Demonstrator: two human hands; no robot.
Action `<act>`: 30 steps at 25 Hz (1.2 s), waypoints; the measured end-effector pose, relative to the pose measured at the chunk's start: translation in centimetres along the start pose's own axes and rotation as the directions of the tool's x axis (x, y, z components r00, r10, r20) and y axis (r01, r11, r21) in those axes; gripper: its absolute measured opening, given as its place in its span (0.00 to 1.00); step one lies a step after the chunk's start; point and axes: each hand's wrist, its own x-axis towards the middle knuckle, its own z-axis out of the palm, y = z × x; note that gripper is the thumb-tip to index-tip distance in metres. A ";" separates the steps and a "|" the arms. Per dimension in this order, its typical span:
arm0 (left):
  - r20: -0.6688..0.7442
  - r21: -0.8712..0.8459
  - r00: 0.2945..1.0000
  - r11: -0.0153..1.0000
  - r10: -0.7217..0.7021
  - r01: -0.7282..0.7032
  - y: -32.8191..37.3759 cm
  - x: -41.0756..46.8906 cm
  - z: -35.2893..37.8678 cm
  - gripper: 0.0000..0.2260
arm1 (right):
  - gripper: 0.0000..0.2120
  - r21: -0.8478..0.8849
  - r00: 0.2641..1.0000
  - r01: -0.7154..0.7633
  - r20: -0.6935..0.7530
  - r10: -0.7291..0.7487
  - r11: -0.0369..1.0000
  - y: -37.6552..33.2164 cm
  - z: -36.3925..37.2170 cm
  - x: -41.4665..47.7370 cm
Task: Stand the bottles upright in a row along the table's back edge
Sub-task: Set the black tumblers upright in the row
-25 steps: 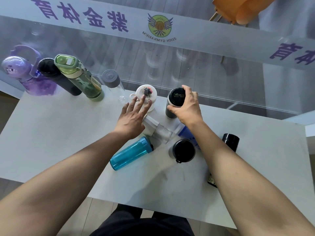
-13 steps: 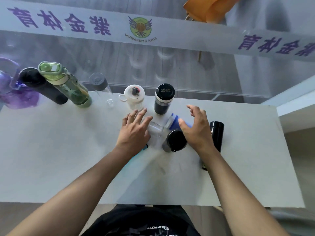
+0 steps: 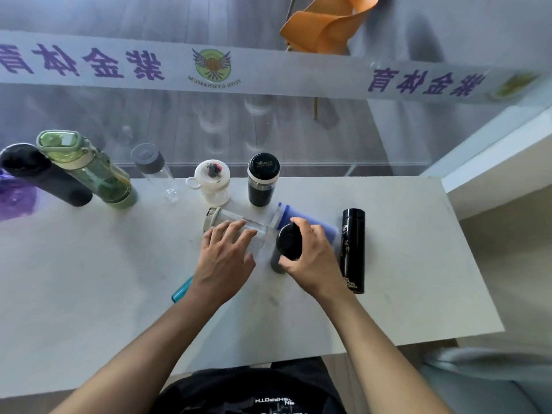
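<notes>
Along the table's back edge stand a purple bottle (image 3: 15, 198), a black bottle (image 3: 44, 177), a green bottle (image 3: 89, 171), a clear grey-capped bottle (image 3: 155, 171), a white-lidded bottle (image 3: 212, 182) and a black tumbler (image 3: 263, 179). A clear white-capped bottle (image 3: 227, 218), a blue bottle (image 3: 313, 227), a black flask (image 3: 353, 249) and a teal bottle (image 3: 182, 289) lie mid-table. My left hand (image 3: 224, 258) rests with spread fingers on the clear lying bottle and hides most of the teal one. My right hand (image 3: 310, 255) wraps around the black lid of an upright grey bottle (image 3: 288, 242).
The white table (image 3: 89, 279) butts against a glass wall with a printed banner (image 3: 268, 73). An orange chair (image 3: 325, 22) stands behind the glass. The table's right edge is near the black flask, with a white ledge (image 3: 493, 162) beyond it.
My right hand let go of the black tumbler in the back row, came back toward me and closed on the grey black-lidded bottle. My left hand drew back from the white-lidded bottle onto the clear lying one.
</notes>
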 end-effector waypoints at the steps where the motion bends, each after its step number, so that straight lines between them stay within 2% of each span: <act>1: -0.002 0.003 1.000 1.000 -0.016 0.016 0.1 0.2 0.0 0.20 | 0.36 0.035 1.000 0.011 -0.014 -0.011 0.999 0.1 -0.7 0.0; 6: -0.008 0.005 0.994 0.994 -0.108 0.108 2.0 1.5 0.6 0.19 | 0.36 0.201 0.985 0.112 -0.150 -0.083 0.973 1.5 -6.4 2.6; 10: -0.019 0.049 0.985 0.984 -0.169 0.170 4.4 2.4 1.8 0.19 | 0.37 0.177 0.955 0.205 -0.254 -0.157 0.963 3.0 -9.4 7.8; 16: -0.045 0.055 0.953 0.951 -0.301 0.303 7.4 3.2 3.2 0.19 | 0.39 0.118 0.980 0.200 -0.050 -0.195 0.973 6.4 -8.2 15.4; 19: -0.003 0.067 0.931 0.929 -0.364 0.364 8.7 3.1 4.0 0.20 | 0.41 0.132 0.974 0.217 0.037 -0.223 0.967 7.5 -6.7 17.8; 30: 0.013 0.068 0.921 0.920 -0.389 0.387 8.6 3.2 4.4 0.20 | 0.41 0.123 0.976 0.206 0.039 -0.213 0.971 7.7 -5.3 19.7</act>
